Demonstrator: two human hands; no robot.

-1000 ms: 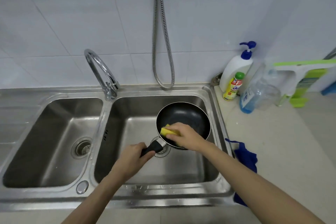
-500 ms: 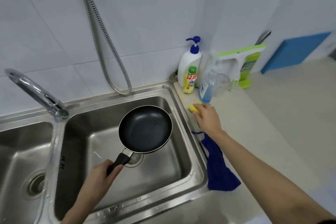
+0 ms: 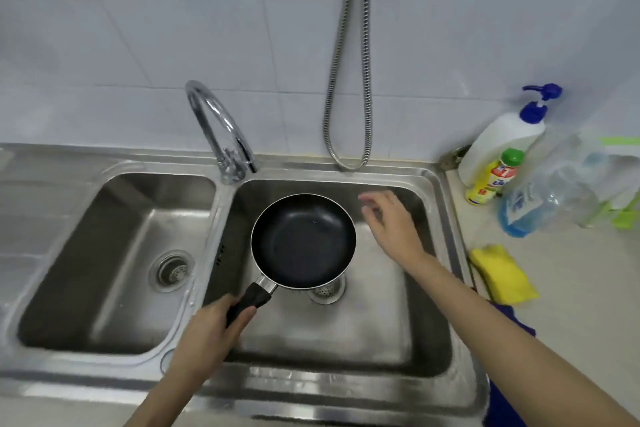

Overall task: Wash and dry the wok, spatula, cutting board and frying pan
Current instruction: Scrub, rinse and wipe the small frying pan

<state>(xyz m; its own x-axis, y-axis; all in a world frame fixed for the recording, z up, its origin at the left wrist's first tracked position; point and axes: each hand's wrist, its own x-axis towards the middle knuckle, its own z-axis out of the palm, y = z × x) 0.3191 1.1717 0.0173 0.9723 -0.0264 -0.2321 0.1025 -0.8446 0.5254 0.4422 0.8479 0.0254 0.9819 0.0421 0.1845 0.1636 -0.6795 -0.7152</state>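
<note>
A small black frying pan [image 3: 303, 241] hangs level over the right basin of a steel double sink [image 3: 446, 253]. My left hand [image 3: 211, 329] grips its black handle at the lower left. My right hand [image 3: 389, 222] hovers over the basin just right of the pan, fingers spread and holding nothing. A yellow sponge [image 3: 504, 272] lies on the counter right of the sink. The wok, spatula and cutting board are out of view.
A chrome tap [image 3: 221, 128] stands between the basins and a metal shower hose [image 3: 349, 80] hangs on the tiled wall. Several soap and detergent bottles [image 3: 498, 146] crowd the back right counter. A blue cloth [image 3: 509, 319] lies below the sponge.
My right hand left the sponge on the counter and swung back over the right basin, empty. The pan stays held by my left hand; my head turned back left.
</note>
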